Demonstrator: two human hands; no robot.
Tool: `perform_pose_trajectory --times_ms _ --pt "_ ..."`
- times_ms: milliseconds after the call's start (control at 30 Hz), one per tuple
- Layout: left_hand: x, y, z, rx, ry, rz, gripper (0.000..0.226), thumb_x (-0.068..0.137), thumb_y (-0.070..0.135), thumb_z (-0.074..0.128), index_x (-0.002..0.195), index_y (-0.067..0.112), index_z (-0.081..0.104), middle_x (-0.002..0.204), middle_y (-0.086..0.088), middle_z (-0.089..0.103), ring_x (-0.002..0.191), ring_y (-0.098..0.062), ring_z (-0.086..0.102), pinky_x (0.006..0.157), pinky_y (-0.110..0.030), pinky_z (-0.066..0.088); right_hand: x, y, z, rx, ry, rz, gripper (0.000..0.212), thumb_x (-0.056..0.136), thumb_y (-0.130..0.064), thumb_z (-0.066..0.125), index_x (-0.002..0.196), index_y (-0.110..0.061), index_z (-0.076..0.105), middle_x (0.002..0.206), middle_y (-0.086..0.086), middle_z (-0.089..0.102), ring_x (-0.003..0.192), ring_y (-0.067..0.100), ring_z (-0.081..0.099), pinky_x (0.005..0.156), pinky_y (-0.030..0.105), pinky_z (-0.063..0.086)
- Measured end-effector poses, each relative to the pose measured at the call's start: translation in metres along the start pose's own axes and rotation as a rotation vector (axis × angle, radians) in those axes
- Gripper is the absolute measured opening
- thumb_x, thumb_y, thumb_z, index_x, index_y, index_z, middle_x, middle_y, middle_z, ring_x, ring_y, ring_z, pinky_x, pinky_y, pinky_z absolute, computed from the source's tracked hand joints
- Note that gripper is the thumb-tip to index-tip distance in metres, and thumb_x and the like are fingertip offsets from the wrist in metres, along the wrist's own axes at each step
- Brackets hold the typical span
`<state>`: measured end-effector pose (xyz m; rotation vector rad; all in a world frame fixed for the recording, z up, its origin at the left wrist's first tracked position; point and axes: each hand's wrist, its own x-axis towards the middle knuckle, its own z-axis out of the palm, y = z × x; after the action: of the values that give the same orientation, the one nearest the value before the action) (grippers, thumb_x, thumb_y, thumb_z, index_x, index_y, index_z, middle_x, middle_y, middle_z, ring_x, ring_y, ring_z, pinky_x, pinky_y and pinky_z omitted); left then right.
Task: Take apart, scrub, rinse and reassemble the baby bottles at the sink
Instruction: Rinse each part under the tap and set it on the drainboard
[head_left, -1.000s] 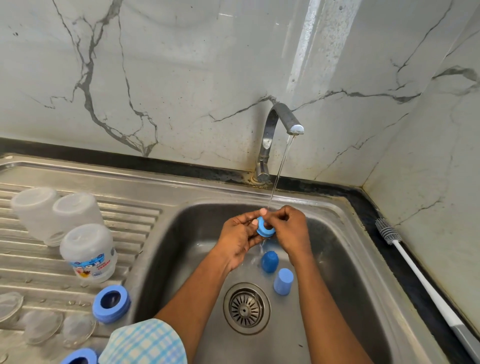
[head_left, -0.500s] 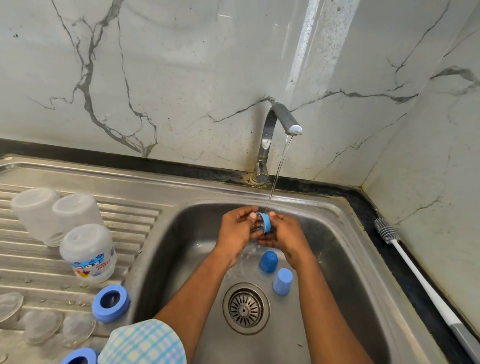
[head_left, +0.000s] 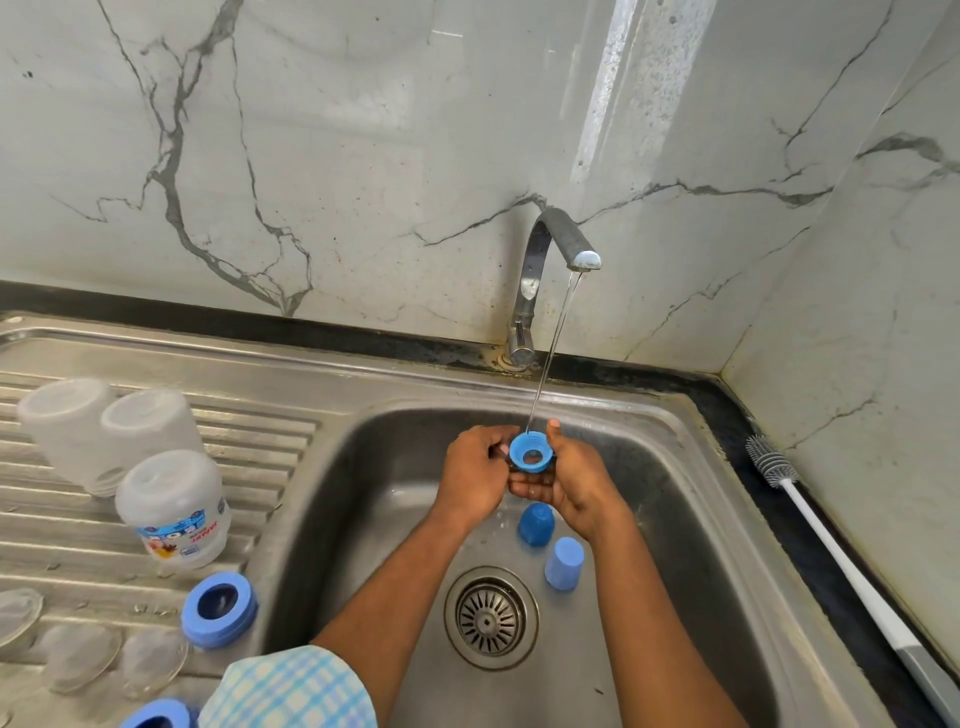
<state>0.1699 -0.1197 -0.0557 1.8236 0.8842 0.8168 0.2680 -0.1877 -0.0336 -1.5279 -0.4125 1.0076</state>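
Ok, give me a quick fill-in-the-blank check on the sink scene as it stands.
1. The left hand and right hand hold the blue ring under the ____ running from the tap.
2. ____ bottles stand upside down on the drainboard.
3. Two blue caps lie in the sink beside the ____.
4. The bottle brush lies to the ____ of the sink.

Missing words: water; three; drain; right.

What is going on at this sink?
A person holds a blue ring between left hand and right hand under the running tap, rinsing it. Two blue caps lie in the basin near the drain. Three bottles sit on the drainboard with spare rings and clear teats. The brush lies on the counter.
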Motion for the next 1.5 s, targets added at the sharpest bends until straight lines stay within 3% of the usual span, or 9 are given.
perform_pose_trajectory --times_ms 233,367,500,700,900,1033,1167,1300,1500 --pt "-0.008 0.005 -0.014 0.247 -0.074 0.044 0.035 0.098 0.008 0.052 0.126 0.022 0.068 0.116 -0.003 0.061 0.105 -0.016 0.058 0.089 -0.024 0.044 -0.017 -0.013 -0.005 -0.238 -0.050 -0.102 0.013 0.099 -0.018 0.057 0.107 -0.017 0.066 0.121 0.017 0.066 0.098 0.023 0.067 0.077 0.028 0.059" --pt "-0.026 0.009 -0.026 0.356 -0.106 0.023 0.032 0.096 0.017 0.056 0.125 0.026 0.067 0.123 -0.002 0.060 0.109 -0.018 0.058 0.090 -0.028 0.045 -0.040 -0.017 -0.003 -0.684 0.044 -0.264 0.061 0.081 -0.016 0.080 0.137 -0.009 0.055 0.130 0.008 0.064 0.110 0.016 0.063 0.088 0.019 0.046" --pt "-0.045 0.025 -0.041 0.406 -0.101 0.092 0.031 0.097 0.025 0.058 0.126 0.026 0.066 0.124 -0.002 0.057 0.112 -0.018 0.057 0.091 -0.029 0.045 -0.069 -0.028 0.002 -0.741 0.091 -0.424 0.043 0.080 -0.017 0.081 0.120 -0.013 0.066 0.113 0.000 0.070 0.083 -0.001 0.059 0.061 0.003 0.040" --pt "-0.080 0.043 -0.057 0.399 0.081 0.235 0.036 0.097 0.023 0.057 0.133 0.025 0.060 0.132 0.003 0.054 0.114 -0.014 0.058 0.092 -0.028 0.048 -0.106 -0.039 0.000 -0.531 0.411 -0.824 0.045 0.082 -0.029 0.079 0.124 -0.019 0.065 0.111 -0.013 0.062 0.100 0.003 0.057 0.082 0.008 0.041" --pt "-0.108 0.018 -0.060 0.675 -0.101 0.103 0.042 0.098 0.028 0.054 0.140 0.029 0.052 0.136 0.002 0.054 0.119 -0.023 0.057 0.095 -0.037 0.049 -0.083 0.025 -0.028 -1.024 0.272 -0.202 0.057 0.075 -0.030 0.085 0.125 -0.011 0.064 0.123 0.010 0.068 0.108 0.024 0.065 0.092 0.033 0.051" --pt "-0.101 0.018 -0.062 0.644 0.012 0.141 0.043 0.099 0.028 0.052 0.142 0.028 0.050 0.135 0.002 0.055 0.118 -0.022 0.058 0.093 -0.038 0.049 -0.089 0.000 -0.023 -0.606 0.624 -0.660 0.052 0.080 -0.028 0.080 0.128 -0.018 0.061 0.115 -0.009 0.066 0.103 0.008 0.060 0.091 0.025 0.047" --pt "-0.104 0.015 -0.056 0.677 -0.067 0.112 0.044 0.099 0.029 0.053 0.143 0.027 0.049 0.136 0.002 0.056 0.119 -0.021 0.057 0.094 -0.038 0.049 -0.081 0.025 -0.022 -0.931 0.418 -0.293 0.067 0.073 -0.033 0.085 0.131 -0.015 0.056 0.123 0.005 0.067 0.109 0.023 0.064 0.092 0.038 0.052" --pt "-0.097 0.016 -0.059 0.636 0.007 0.184 0.046 0.099 0.027 0.055 0.144 0.026 0.048 0.136 0.002 0.054 0.119 -0.020 0.057 0.095 -0.038 0.051 -0.088 0.006 -0.011 -0.641 0.604 -0.681 0.071 0.082 -0.027 0.080 0.144 -0.025 0.045 0.117 -0.011 0.065 0.104 0.005 0.060 0.090 0.024 0.050" --pt "-0.097 0.015 -0.055 0.638 -0.044 0.138 0.045 0.099 0.030 0.055 0.144 0.027 0.048 0.138 0.003 0.053 0.121 -0.020 0.056 0.096 -0.036 0.049 -0.090 0.014 -0.008 -0.713 0.578 -0.580 0.055 0.081 -0.030 0.079 0.131 -0.017 0.058 0.121 -0.001 0.068 0.109 0.014 0.063 0.090 0.029 0.050"
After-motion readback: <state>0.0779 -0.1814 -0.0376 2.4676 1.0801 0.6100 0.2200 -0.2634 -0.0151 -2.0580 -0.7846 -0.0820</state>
